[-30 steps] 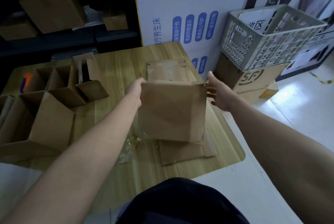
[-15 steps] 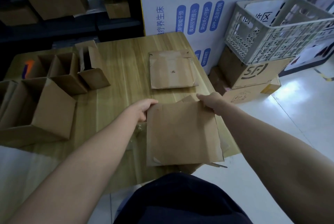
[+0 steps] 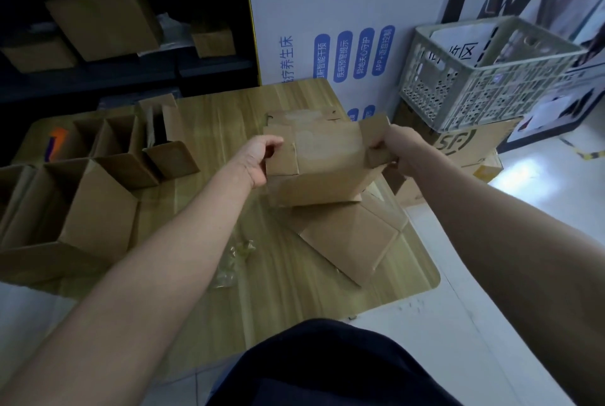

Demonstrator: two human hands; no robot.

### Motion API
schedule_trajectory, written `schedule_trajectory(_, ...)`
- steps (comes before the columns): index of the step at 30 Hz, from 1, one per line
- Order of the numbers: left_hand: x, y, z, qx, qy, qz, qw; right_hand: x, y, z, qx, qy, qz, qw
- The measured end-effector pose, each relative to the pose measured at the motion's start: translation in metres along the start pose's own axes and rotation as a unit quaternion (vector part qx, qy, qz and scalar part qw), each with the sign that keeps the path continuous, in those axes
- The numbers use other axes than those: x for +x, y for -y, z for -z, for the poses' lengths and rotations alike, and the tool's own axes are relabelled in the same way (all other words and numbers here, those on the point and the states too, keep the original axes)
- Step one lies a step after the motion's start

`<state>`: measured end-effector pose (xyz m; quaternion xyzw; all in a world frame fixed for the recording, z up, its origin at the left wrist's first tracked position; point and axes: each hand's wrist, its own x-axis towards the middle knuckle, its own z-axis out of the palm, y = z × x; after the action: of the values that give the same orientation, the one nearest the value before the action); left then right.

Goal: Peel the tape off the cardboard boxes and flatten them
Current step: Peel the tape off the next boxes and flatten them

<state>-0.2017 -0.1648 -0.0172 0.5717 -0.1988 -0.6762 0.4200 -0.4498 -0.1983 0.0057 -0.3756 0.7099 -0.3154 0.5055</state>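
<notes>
The table [image 3: 209, 130] carries a group of open boxes [image 3: 98, 206] along its left side. A flattened box [image 3: 353, 238] lies on its near right part. The held box [image 3: 327, 166] is over that box's far edge, with the left hand [image 3: 258, 157] at its left edge and the right hand [image 3: 397, 147] at its right. Peeled tape [image 3: 234, 258] lies on the table, left of the flattened box. Right of the table, a crate [image 3: 484, 75] stands on a floor box [image 3: 468, 143].

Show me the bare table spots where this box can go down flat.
Bare wood on the table runs down the far middle, between the open boxes and the held box. Another strip lies along the near edge, before the flattened box. Crowded: the left side, and around the crumpled tape.
</notes>
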Motion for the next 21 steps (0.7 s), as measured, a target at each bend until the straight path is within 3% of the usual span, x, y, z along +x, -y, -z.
schedule_trajectory(3, 0.003, -0.004, 0.002, -0.011, -0.019, 0.018, 1.000, -0.003, -0.004, 0.008, -0.012, 0.038, -0.024, 0.999)
schedule_trajectory(8, 0.003, 0.006, 0.007, 0.090, -0.086, 0.096, 0.988, 0.000, -0.011, 0.018, -0.110, 0.155, -0.089, 0.978)
schedule_trajectory(11, 0.003, 0.016, 0.008, 0.117, -0.088, 0.129, 0.981, 0.007, -0.017, 0.018, -0.127, 0.143, -0.127, 0.973)
schedule_trajectory(15, 0.006, 0.052, 0.018, 0.250, -0.059, 0.184, 0.949, 0.007, -0.038, 0.009, -0.235, 0.142, -0.156, 0.949)
schedule_trajectory(18, 0.007, 0.085, 0.026, 0.335, -0.060, 0.184, 0.922, 0.001, -0.060, -0.004, -0.291, 0.148, -0.166, 0.930)
schedule_trajectory(21, 0.011, 0.110, 0.032, 0.351, -0.052, 0.162, 0.921, -0.009, -0.083, -0.022, -0.329, 0.144, -0.177, 0.916)
